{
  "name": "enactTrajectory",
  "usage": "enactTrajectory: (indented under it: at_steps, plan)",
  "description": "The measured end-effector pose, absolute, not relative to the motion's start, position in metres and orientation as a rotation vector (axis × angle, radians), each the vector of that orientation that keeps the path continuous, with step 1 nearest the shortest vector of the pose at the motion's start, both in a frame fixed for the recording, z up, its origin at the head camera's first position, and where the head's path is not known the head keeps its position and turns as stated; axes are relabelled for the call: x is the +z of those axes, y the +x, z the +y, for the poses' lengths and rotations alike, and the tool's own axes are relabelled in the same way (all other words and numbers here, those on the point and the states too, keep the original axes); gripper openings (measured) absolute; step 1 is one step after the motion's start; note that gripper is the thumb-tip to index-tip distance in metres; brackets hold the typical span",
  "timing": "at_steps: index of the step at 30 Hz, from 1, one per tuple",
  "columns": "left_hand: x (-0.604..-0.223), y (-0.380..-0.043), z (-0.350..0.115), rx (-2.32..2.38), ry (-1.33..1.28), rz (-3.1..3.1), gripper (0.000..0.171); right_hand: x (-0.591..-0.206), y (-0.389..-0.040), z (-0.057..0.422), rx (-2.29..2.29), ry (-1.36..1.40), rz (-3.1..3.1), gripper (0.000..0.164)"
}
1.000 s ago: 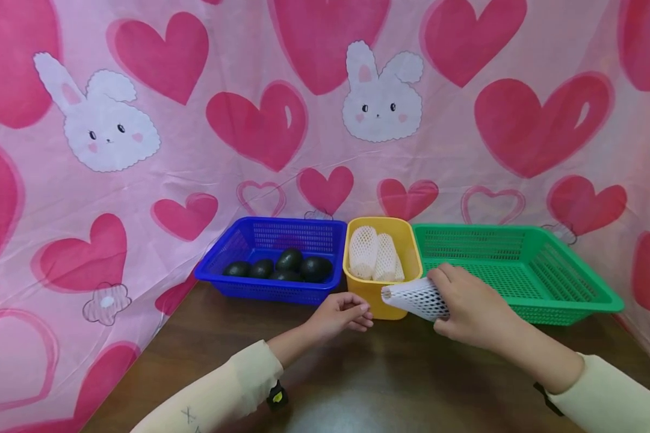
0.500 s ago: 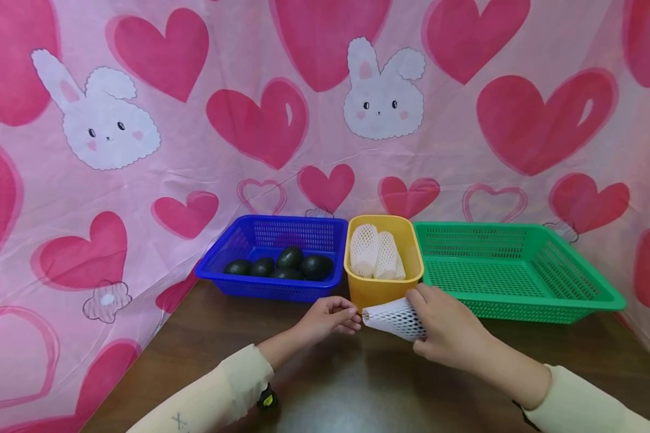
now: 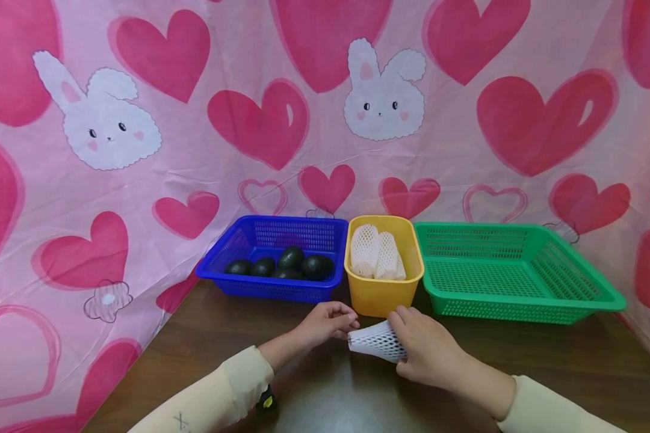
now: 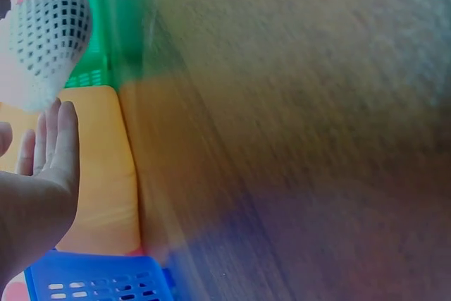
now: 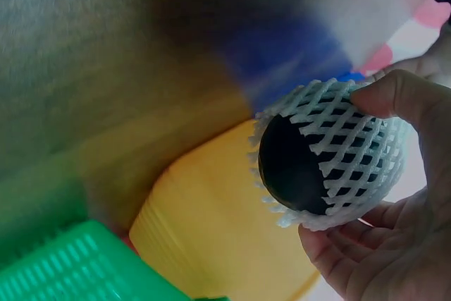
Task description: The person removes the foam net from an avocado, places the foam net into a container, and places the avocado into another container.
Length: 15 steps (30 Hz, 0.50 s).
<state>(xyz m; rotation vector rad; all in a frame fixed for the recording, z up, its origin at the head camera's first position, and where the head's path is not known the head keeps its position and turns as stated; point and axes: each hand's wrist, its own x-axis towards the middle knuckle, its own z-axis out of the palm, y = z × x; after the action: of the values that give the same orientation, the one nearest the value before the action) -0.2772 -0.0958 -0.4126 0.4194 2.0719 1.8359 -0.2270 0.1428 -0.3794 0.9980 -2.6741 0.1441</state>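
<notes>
My right hand [image 3: 430,347] grips an avocado [image 5: 292,163] wrapped in a white foam net sleeve [image 3: 377,341], low in front of the yellow bin. The avocado's dark end shows bare at the sleeve's open end in the right wrist view, with the thumb on one side and the fingers on the other. The sleeve's narrow end points at my left hand [image 3: 325,326]. In the left wrist view that hand's fingers [image 4: 65,139] are extended, their tips right at the sleeve's narrow end, and the hand holds nothing.
A blue basket [image 3: 271,291] with several dark avocados [image 3: 290,258] stands at the left. Beside it is the yellow bin [image 3: 384,299] with several foam net sleeves [image 3: 364,249] standing in it. A green basket [image 3: 520,308] stands at the right on the wooden table [image 3: 325,397].
My right hand has carried the sleeved avocado left and down, from beside the bin's front to the table area before it. My left hand has shifted slightly left and down.
</notes>
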Motion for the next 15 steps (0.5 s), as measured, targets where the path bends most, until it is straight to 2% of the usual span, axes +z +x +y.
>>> enactTrajectory:
  at_steps: [15]
  plan:
    - [-0.417, -0.273, -0.102, 1.874, 0.386, 2.062, 0.028, -0.397, -0.235, 0.140, 0.129, 0.969, -2.770, 0.059]
